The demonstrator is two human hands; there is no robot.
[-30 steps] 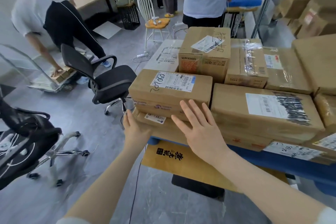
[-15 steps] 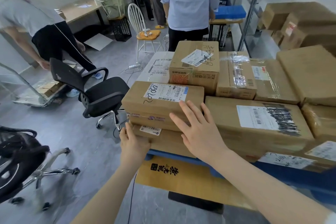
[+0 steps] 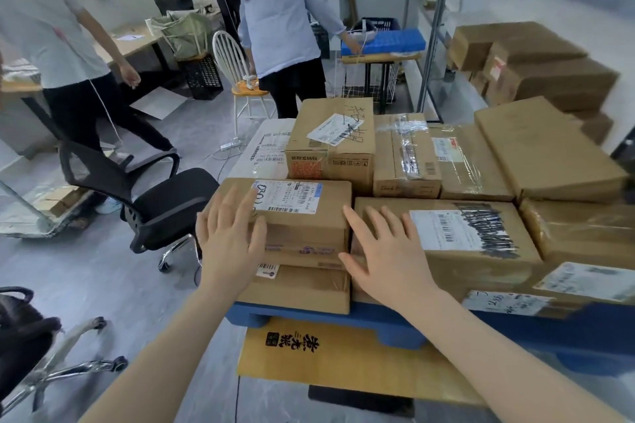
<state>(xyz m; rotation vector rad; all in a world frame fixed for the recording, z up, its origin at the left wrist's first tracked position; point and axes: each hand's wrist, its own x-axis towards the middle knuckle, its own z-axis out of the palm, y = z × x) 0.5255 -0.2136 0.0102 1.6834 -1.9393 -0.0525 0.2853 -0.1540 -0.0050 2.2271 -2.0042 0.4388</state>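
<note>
Flanking a flat matte-brown cardboard carton (image 3: pixel 309 233) with a white label, at the stack's 7 o'clock corner on a blue plastic pallet (image 3: pixel 309 317). Left hand (image 3: pixel 230 237) spread flat on its 9 o'clock edge. Right hand (image 3: pixel 388 257) spread at 3 o'clock, fingers over the neighbouring carton (image 3: pixel 488 264).

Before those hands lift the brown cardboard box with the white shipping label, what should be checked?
1. Left hand flat on the brown cardboard box with the white label, at its left top edge: ok.
2. Right hand at its right edge, fingers straight, no grip: not ok.
3. Nothing stacked on it: ok.
4. Flatter cardboard box beneath staying put: cannot tell.
5. Black office chair close on the left: not ok.
6. Weight: cannot tell.
</note>
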